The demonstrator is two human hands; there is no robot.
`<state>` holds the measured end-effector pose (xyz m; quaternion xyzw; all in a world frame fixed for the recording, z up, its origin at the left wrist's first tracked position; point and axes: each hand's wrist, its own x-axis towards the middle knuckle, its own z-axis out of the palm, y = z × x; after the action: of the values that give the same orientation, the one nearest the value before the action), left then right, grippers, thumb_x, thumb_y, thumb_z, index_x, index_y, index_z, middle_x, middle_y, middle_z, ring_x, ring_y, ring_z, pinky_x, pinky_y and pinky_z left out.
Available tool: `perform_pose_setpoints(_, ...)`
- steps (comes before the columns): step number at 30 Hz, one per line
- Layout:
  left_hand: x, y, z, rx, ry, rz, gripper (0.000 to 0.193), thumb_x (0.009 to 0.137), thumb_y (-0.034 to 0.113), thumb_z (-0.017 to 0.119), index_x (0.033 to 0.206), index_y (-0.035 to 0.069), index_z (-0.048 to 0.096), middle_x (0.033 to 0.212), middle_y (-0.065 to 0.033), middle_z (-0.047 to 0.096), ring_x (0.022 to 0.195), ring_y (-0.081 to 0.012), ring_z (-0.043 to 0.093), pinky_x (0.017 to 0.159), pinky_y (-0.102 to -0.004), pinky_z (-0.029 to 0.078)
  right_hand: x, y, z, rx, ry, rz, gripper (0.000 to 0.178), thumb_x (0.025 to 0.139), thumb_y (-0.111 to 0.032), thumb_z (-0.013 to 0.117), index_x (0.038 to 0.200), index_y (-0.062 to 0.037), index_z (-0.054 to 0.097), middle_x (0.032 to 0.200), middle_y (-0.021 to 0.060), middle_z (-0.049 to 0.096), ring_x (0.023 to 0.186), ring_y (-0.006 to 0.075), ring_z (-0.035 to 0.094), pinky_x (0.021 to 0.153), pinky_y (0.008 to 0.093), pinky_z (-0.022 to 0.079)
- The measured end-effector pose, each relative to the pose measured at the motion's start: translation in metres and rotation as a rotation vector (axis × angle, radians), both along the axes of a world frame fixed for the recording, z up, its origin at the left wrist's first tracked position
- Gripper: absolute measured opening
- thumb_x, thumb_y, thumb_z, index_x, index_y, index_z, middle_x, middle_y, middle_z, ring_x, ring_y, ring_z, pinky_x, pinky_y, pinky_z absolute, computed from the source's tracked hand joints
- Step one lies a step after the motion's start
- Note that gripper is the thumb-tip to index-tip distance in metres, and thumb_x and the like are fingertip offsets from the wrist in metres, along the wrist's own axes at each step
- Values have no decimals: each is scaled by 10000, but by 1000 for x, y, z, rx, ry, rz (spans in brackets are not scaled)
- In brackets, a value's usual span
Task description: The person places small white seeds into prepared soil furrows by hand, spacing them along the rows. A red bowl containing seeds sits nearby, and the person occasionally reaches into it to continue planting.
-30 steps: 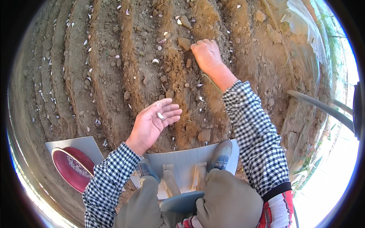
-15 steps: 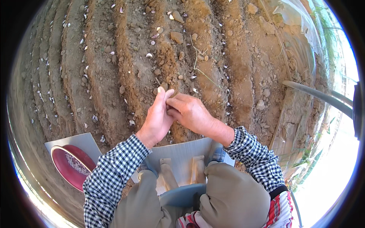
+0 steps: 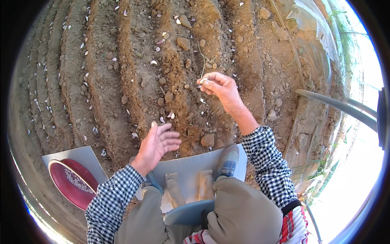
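Observation:
My right hand (image 3: 222, 90) is held over a soil ridge, with thumb and fingers pinching a pale garlic clove (image 3: 203, 80). To the left and closer to me, my left hand (image 3: 155, 147) is spread palm inward; its fingers are slightly blurred and nothing shows in it. Just beyond its fingertips a few garlic cloves (image 3: 172, 115) lie on the soil. Single cloves, such as a white one (image 3: 153, 62), dot the furrows farther off. At my left a red basin (image 3: 77, 197) contains many pale cloves (image 3: 75, 179).
Beneath the basin is a flat grey board (image 3: 83, 153). My shoes rest on another pale board (image 3: 187, 163), with a blue-grey seat (image 3: 191, 212) between my legs. On the right are a grey hose or pipe (image 3: 333, 103), plastic sheeting (image 3: 315, 22) and grass. Clods (image 3: 207, 140) are scattered about.
My hands, which were together, have separated. The right moved away and to the right with a clove; the left drew back with fingers spread. Cloves now show on soil near where the hands met.

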<state>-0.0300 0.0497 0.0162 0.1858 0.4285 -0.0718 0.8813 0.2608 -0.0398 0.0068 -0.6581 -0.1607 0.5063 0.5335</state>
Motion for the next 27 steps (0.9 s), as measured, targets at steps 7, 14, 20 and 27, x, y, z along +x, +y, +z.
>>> perform_pose_setpoints(7,-49,-23,1,-46,48,1,792,1058,630,278,1489,-31,349,1228,-209,632,1058,-290,664,919,-412,557,-5,2,-8,31,247,-68,128,997,-164,660,1089,-77,675,1080,58,743,892,101,691,763,241,542)
perform_pose_setpoints(14,-61,-18,14,17,51,73,785,1046,649,307,1463,-12,381,1211,-208,641,1045,-294,663,903,-420,559,-11,8,6,96,5,28,144,984,-109,663,1117,-57,675,1037,47,739,846,105,680,761,240,536)
perform_pose_setpoints(20,-61,-21,11,26,37,99,758,1048,641,315,1433,-3,418,1196,-200,647,1022,-285,667,889,-417,562,-15,5,18,103,-751,280,160,914,-69,732,1071,-45,734,893,21,680,771,119,631,701,257,500)
perform_pose_setpoints(27,-51,-17,11,24,9,83,732,1059,620,310,1419,-4,438,1176,-188,653,1012,-271,668,882,-411,564,7,4,8,-62,-1191,368,127,888,-98,716,1006,-70,749,876,105,658,812,310,664,717,401,532)
